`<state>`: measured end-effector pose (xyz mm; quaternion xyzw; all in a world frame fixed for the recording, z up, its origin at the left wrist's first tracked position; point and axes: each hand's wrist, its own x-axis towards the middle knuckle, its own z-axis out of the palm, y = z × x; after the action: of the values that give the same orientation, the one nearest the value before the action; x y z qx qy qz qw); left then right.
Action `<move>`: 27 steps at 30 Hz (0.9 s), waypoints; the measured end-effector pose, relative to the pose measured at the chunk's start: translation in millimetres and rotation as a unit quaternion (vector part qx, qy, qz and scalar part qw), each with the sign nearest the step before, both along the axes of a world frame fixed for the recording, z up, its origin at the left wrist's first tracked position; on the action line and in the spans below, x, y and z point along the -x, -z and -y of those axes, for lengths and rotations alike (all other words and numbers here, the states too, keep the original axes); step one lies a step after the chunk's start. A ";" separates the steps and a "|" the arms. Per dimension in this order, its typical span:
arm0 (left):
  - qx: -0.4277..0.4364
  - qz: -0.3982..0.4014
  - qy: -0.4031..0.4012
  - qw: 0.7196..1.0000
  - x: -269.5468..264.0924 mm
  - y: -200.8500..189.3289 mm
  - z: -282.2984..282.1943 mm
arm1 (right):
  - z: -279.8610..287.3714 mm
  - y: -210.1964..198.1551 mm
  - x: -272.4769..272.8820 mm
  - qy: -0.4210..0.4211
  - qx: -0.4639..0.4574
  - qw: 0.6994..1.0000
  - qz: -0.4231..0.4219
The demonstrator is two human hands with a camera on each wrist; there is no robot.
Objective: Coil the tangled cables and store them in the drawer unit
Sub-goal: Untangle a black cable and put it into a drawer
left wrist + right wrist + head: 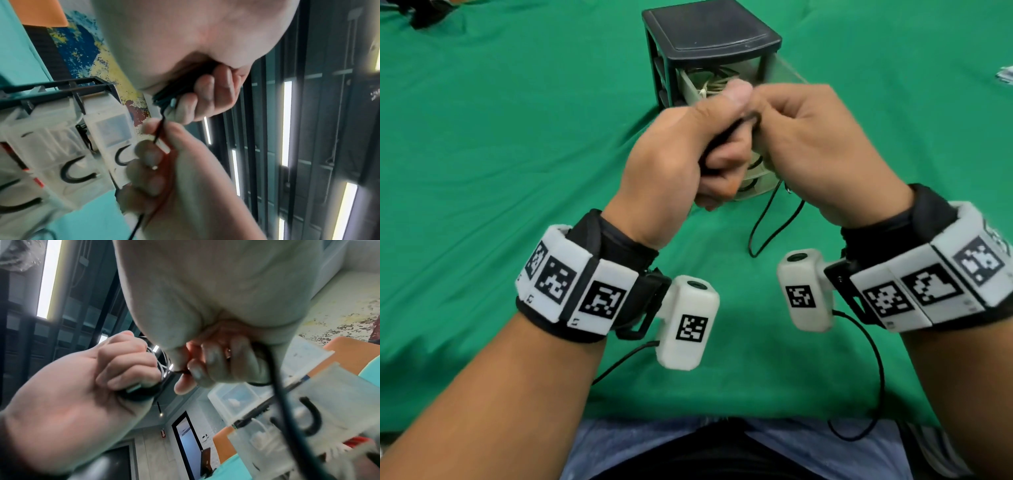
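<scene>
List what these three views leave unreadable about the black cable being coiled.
- Coil size: the left hand closes round the thin black cable in every view.
- Free end: the head view's slack runs under the right hand.
- Contents of the black-framed drawer unit with clear drawers: hands block them; wrist views blur.

Black wristbands (616, 246) carry white marker-printed blocks (558, 277), white cameras (686, 322) and cables (873, 377).

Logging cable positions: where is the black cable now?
In the head view, the black cable is gripped between left hand and right hand, before the drawer unit.
</scene>
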<state>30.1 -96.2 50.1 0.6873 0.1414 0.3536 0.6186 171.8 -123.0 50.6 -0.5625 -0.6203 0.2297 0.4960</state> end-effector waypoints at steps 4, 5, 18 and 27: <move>0.036 0.116 -0.041 0.992 3.2 -8.9 -3.2 | 1.5 14.0 2.4 -0.015 0.068 0.994 0.086; 0.036 0.135 -0.055 0.989 3.6 -10.3 -5.6 | 3.4 16.3 2.9 -0.012 0.080 0.991 0.105; -0.083 0.021 -0.204 0.975 -4.6 11.1 -16.1 | 19.5 6.9 2.1 -0.067 0.157 0.962 0.211; -0.249 -0.133 -0.280 0.918 -6.9 18.5 -12.1 | 29.0 -4.9 3.5 -0.091 0.160 0.953 0.240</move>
<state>37.1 -84.1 31.6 0.7921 0.3161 0.4416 0.2787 168.2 -152.0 55.4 -0.6145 -0.7246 0.2283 0.2128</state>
